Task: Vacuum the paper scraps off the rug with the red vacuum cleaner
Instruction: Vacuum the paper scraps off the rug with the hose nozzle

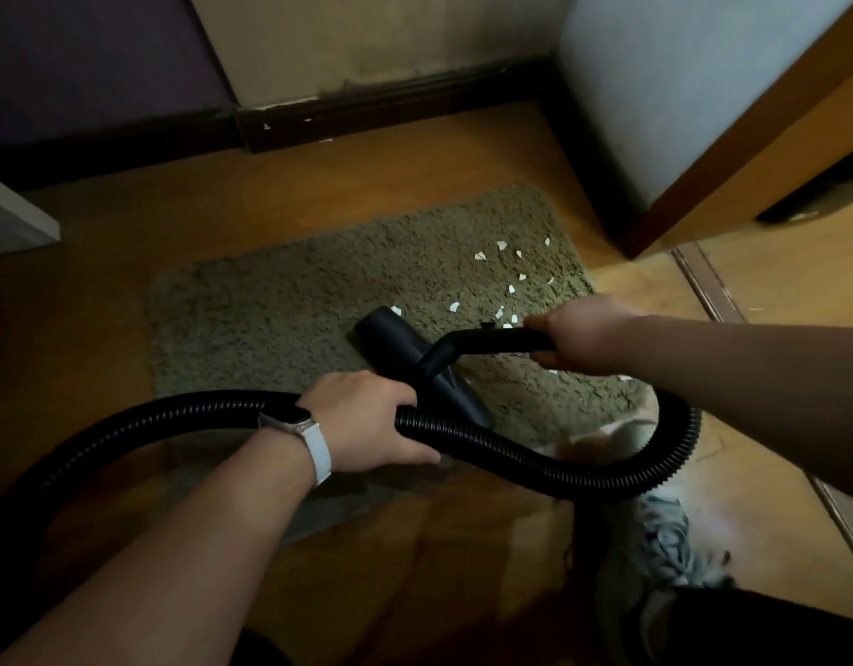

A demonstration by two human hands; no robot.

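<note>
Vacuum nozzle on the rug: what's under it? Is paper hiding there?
The black nozzle sits on the green rug. White paper scraps lie beside it, one at its far edge. The nozzle itself hides whether any lie underneath.

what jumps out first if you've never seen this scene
The black hose loops across the foreground, gripped by the left hand, while the right hand holds the wand over the green rug. White paper scraps dot the rug's right side, just beyond the nozzle.
</note>
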